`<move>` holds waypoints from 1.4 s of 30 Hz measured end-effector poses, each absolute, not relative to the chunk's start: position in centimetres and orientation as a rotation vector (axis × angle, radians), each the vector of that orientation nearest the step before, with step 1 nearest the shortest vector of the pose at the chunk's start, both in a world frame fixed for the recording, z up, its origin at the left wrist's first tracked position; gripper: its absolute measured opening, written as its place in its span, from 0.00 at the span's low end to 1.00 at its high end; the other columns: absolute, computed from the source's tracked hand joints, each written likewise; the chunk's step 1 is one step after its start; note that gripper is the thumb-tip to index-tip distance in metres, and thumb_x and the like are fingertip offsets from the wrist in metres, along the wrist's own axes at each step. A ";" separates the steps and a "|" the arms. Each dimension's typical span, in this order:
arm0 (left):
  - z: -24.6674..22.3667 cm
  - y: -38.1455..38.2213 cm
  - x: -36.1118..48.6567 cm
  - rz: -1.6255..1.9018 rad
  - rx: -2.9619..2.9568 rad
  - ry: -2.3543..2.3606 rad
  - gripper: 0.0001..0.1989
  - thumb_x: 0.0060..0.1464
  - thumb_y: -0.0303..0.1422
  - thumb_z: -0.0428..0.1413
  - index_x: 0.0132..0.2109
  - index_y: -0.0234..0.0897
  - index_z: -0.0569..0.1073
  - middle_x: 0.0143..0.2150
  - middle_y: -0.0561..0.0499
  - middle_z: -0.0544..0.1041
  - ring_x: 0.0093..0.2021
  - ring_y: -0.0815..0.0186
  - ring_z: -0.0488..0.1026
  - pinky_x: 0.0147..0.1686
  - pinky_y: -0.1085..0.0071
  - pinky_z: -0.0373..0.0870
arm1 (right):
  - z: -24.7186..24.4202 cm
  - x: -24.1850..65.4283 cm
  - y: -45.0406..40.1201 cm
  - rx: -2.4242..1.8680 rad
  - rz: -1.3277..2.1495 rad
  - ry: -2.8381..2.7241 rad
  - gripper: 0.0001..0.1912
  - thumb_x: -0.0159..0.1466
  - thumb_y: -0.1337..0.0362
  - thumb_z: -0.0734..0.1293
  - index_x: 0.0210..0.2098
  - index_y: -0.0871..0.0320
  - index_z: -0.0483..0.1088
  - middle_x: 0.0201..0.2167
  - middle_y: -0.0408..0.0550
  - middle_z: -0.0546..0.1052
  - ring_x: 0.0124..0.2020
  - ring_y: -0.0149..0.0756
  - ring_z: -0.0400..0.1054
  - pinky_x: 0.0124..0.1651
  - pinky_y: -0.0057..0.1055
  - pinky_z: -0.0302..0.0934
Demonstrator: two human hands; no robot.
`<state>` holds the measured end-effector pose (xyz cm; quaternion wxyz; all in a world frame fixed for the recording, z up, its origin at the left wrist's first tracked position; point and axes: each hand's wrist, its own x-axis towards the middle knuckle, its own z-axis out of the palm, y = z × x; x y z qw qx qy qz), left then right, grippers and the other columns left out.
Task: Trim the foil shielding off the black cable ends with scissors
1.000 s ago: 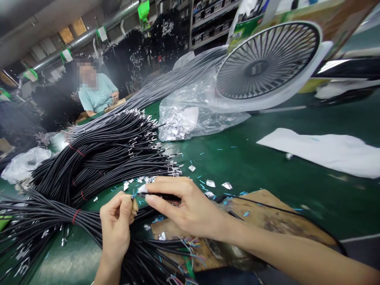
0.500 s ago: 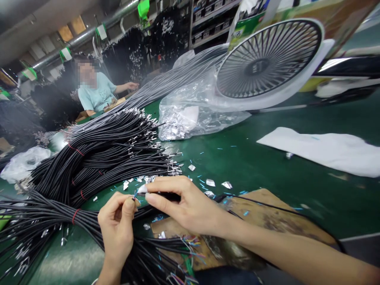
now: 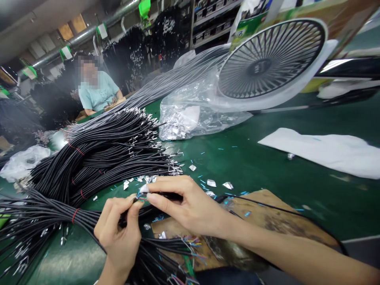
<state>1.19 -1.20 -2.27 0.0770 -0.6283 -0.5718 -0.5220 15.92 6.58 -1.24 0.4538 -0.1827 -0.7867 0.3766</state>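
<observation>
My left hand (image 3: pixel 120 233) pinches the end of a black cable, where thin blue and red wires (image 3: pixel 142 198) stick out between the fingertips. Close beside it on the right, my right hand (image 3: pixel 184 204) has its thumb and forefinger closed at those wires, with a white covering on a fingertip. A dark object lies partly hidden inside the right palm; I cannot make out what it is. Bundled black cables (image 3: pixel 86 162) with red ties lie behind and left of my hands. More cables with stripped coloured ends (image 3: pixel 190 245) lie below, on a worn brown board (image 3: pixel 267 209).
On the green table (image 3: pixel 225 158) are foil scraps (image 3: pixel 211 183) and blue wire bits. A clear plastic bag (image 3: pixel 190 114), a round fan (image 3: pixel 271 59) and a white sheet (image 3: pixel 320 150) lie farther back. Another person (image 3: pixel 97 93) sits at the far left.
My left hand has turned slightly, and more of the coloured wires shows between my fingertips. The other person's outstretched arm has drawn back toward the body.
</observation>
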 end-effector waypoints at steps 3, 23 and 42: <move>-2.5 -1.2 1.2 -1.514 -1.870 -1.669 0.03 0.50 0.26 0.58 0.34 0.38 0.75 0.28 0.52 0.76 0.28 0.68 0.73 0.32 0.70 0.70 | -1.1 15.9 6.6 -0.478 0.933 -1.937 0.11 0.61 0.72 0.61 0.30 0.62 0.75 0.23 0.44 0.74 0.24 0.29 0.65 0.27 0.24 0.57; -2.1 -1.2 1.9 -1.397 -1.816 -1.355 0.15 0.48 0.16 0.58 0.42 0.35 0.73 0.30 0.52 0.76 0.27 0.72 0.72 0.28 0.74 0.71 | -1.2 15.9 6.5 -0.454 0.976 -1.957 0.11 0.61 0.70 0.61 0.34 0.60 0.77 0.25 0.46 0.76 0.25 0.31 0.67 0.28 0.25 0.59; -2.4 -1.3 1.9 -1.348 -1.799 -1.380 0.15 0.48 0.18 0.59 0.43 0.36 0.73 0.31 0.52 0.77 0.26 0.72 0.72 0.28 0.74 0.71 | -1.2 15.8 6.6 -0.417 1.100 -1.895 0.12 0.61 0.70 0.61 0.33 0.58 0.78 0.25 0.44 0.76 0.24 0.30 0.68 0.26 0.24 0.59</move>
